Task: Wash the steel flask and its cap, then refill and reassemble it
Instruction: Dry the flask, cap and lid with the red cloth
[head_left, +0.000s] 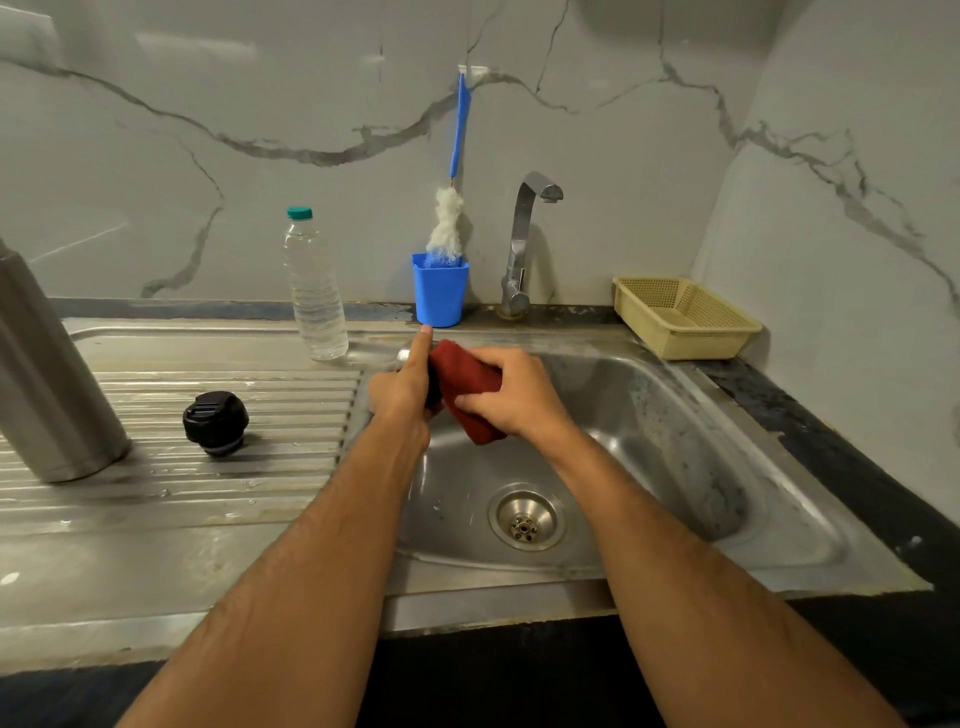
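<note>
Right hand (511, 397) clamps red cloth (465, 382); left hand (402, 389) grips something dark, forefinger straight. I'd wipe dry over the sink (675, 415).

Count taken at the sink station. One steel flask (49, 374) stood on the draining board. One black cap (215, 422) lay near it. One clear plastic water bottle (314, 288) was recorded, with one green lid. One blue cup (440, 296) held one bottle brush (451, 208). One tap (524, 244) was present. One yellow perforated basket (685, 317) sat in the corner. One red cloth (467, 387) was noted. One sink basin (675, 441) had one drain (525, 522). Two hands were in view: one left hand (405, 387), one right hand (517, 392).
</note>
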